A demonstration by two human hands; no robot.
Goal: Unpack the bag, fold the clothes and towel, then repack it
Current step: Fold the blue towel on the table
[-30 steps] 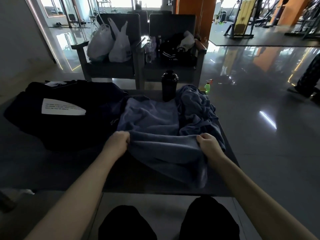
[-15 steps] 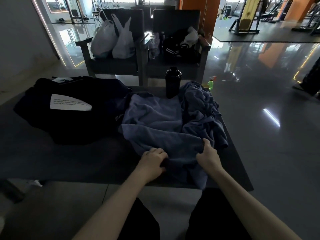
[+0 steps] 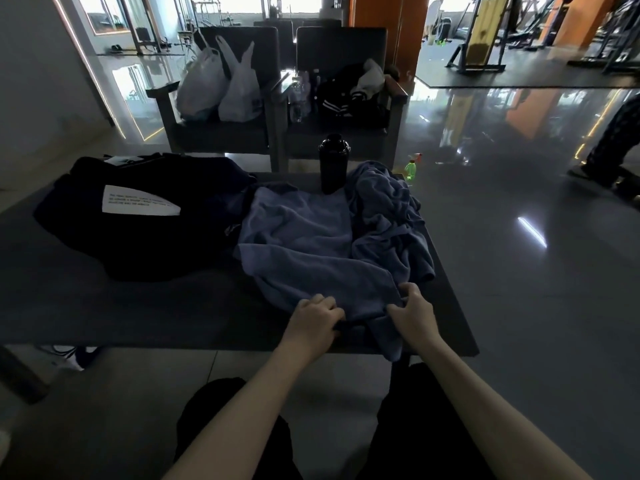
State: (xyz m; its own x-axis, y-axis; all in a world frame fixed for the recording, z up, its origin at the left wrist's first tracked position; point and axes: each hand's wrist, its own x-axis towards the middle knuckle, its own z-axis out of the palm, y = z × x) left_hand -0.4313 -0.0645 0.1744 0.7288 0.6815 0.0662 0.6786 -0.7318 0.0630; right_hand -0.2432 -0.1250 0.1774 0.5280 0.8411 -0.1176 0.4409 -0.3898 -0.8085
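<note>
2 hands on it! Left hand (image 3: 313,318) and right hand (image 3: 414,311) pinch the blue towel (image 3: 304,244) by its near edge, fingers curled, close together at the front of the surface (image 3: 138,306). The cloth runs away from them, bunched far right, nearer the right hand.

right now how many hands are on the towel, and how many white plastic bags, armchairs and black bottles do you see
hands gripping the towel: 2, left hand and right hand
white plastic bags: 2
armchairs: 2
black bottle: 1
total: 7
</note>
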